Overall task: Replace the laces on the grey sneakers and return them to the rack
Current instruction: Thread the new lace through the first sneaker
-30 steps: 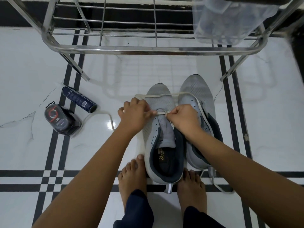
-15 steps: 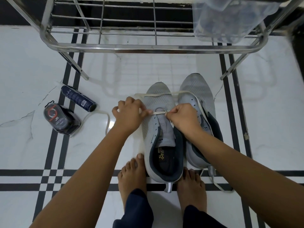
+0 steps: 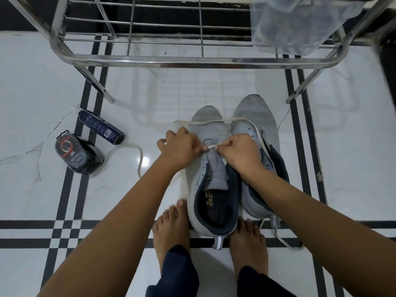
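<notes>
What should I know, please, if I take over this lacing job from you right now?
Left hand and right hand each pinch the white lace at the left sneaker's front eyelets.
Both sneakers stand on the floor before the rack; the right sneaker looks unlaced.
Done: lace started at the front eyelets only.
Left: lace upward, tie, lace the other sneaker, put both on the rack.

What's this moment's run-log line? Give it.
phase: lacing left sneaker | left hand: pinches lace | right hand: pinches lace | rack: pending
</notes>
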`<state>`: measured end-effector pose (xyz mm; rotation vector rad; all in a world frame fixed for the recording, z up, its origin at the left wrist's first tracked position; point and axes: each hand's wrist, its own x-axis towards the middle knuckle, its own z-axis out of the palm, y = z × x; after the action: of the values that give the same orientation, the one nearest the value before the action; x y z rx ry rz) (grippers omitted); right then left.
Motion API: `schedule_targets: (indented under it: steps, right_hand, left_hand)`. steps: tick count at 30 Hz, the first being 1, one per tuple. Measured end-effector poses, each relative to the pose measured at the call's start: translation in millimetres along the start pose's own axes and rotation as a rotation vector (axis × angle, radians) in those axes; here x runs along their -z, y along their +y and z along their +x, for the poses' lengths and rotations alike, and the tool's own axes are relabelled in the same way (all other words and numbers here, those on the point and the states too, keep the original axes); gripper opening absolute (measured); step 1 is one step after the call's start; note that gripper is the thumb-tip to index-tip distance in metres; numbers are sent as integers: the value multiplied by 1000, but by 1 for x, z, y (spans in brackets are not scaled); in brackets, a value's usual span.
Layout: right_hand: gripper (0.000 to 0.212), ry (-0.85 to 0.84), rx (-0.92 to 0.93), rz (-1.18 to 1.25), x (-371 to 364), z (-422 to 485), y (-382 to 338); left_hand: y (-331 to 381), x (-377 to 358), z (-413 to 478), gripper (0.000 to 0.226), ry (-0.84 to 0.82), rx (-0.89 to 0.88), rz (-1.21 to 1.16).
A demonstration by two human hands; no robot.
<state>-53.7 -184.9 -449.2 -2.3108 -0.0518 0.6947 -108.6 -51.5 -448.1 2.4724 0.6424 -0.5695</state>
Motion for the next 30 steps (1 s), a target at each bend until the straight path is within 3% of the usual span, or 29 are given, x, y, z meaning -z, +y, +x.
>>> schedule_targets:
  steps: [4,9,14,20,30]
  right_hand:
    - [14,-3,-13,35,1,1,1]
    - [14,-6,-12,47,0,1,3]
    - [11,-5,-20,29,-3,0,-1]
    - [11,-2,-22,23,-3,0,-1]
    - [18,-27,1,18,-1,1,1]
  left_hand:
    - [-7,3,4,35,38,5,107]
    - [-44,9,-2,38,168,190,191]
    - [-22,1,-3,44,109,80,-45]
    - [-9,-5,-2,32,62,-10,-33]
    - [-18,-3,-2,26,73,4,-123]
